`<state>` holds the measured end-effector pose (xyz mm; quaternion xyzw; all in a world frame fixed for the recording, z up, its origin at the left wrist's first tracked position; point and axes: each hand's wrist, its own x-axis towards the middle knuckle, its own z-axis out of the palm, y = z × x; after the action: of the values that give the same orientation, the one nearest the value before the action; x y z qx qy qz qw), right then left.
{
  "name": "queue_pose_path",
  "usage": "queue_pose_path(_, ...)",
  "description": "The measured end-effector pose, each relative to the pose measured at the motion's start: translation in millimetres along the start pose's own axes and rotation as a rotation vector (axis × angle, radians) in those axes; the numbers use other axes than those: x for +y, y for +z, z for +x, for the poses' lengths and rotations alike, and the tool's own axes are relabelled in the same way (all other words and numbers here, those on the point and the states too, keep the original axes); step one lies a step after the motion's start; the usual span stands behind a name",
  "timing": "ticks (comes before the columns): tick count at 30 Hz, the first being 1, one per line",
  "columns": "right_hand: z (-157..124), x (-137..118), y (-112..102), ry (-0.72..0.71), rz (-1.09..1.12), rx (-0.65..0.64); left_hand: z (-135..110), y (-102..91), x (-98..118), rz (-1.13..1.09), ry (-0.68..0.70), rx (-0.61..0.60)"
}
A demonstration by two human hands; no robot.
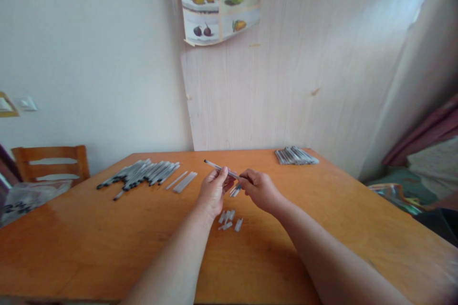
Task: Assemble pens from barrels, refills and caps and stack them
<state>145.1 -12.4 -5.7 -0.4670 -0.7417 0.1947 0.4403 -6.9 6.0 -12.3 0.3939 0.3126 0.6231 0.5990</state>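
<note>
My left hand (213,189) is closed round a thin grey pen (216,167) that points up and to the left above the wooden table (107,248). My right hand (260,189) pinches the pen's near end, fingers pressed together. Below the hands lie several small clear pen caps or short parts (229,219) on the table. A few more small pieces (235,191) sit between the two hands.
A pile of grey pens with dark tips (141,174) lies at the left back, with clear tubes (184,182) beside it. Another bundle of grey pens (295,155) rests at the back right by the wall. A wooden chair (50,162) and a plastic bag (25,198) stand left.
</note>
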Motion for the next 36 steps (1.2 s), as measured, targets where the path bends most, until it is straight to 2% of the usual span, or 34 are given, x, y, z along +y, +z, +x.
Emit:
queue_pose_path(15,0.4,1.3,-1.4,-0.049,0.006,-0.011,-3.1,3.5,-3.2,-0.086,-0.009,-0.008)
queue_pose_path(36,0.7,1.8,-5.9,-0.040,0.027,-0.062,-3.1,3.3,-3.0,-0.066,-0.050,-0.049)
